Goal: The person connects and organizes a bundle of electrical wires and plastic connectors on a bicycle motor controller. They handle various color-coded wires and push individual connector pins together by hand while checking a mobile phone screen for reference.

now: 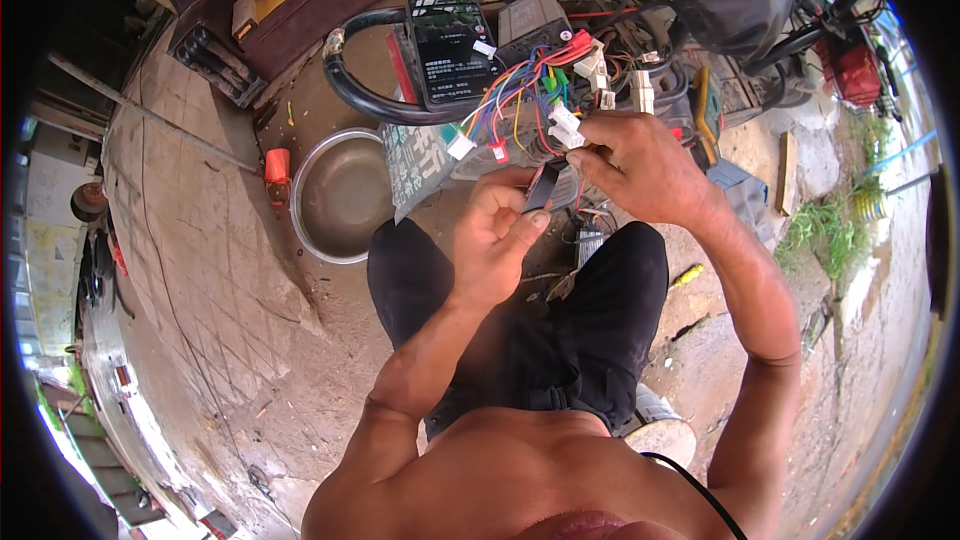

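My left hand point(490, 242) is closed on a roll of black tape point(541, 190), gripped between thumb and fingers in front of my knees. Just right of it and a little farther away, my right hand point(648, 168) pinches a white plastic wire connector point(566, 127). The two hands almost meet. Beyond them spreads a bundle of coloured wires point(528, 75), red, blue, green, yellow and white. More connectors hang from it, among them a small red one point(500, 151) and a white one point(460, 146). My right fingers partly hide the wires behind the connector.
A phone with a lit dark screen point(447, 65) leans by a grey metal box point(538, 18) and a curved black bar point(345, 90). Left stand a metal basin point(301, 215) and an orange object point(277, 172). A yellow-edged meter point(706, 105) and a yellow-handled tool point(688, 276) lie right.
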Action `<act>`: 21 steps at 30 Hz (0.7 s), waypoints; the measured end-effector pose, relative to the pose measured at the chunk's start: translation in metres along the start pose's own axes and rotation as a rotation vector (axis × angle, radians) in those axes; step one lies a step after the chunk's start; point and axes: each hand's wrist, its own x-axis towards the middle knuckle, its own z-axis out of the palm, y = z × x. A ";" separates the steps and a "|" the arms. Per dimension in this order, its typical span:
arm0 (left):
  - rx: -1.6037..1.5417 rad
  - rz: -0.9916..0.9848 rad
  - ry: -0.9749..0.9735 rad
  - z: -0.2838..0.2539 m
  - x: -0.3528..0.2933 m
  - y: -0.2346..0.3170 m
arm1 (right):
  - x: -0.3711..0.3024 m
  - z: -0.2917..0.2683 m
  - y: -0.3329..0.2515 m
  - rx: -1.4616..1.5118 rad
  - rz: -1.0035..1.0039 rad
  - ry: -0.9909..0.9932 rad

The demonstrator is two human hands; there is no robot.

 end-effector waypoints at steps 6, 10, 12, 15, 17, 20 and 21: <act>-0.001 0.011 0.010 0.002 0.006 0.010 | -0.002 0.000 -0.002 0.064 0.146 -0.023; -0.011 0.007 0.029 0.003 0.005 0.013 | -0.005 0.003 -0.007 0.040 0.104 0.046; -0.015 0.009 0.029 0.002 0.004 0.014 | -0.007 0.006 -0.007 -0.005 0.073 0.079; -0.020 0.001 0.035 0.006 0.007 0.018 | -0.012 0.011 -0.005 -0.045 0.041 0.133; -0.018 -0.006 0.040 0.011 0.013 0.026 | -0.013 0.010 -0.005 -0.103 0.007 0.158; 0.024 0.048 -0.074 0.017 0.022 0.037 | -0.015 0.010 -0.003 -0.141 -0.015 0.184; 0.005 0.052 -0.082 0.020 0.024 0.040 | -0.016 0.011 -0.003 -0.142 -0.015 0.187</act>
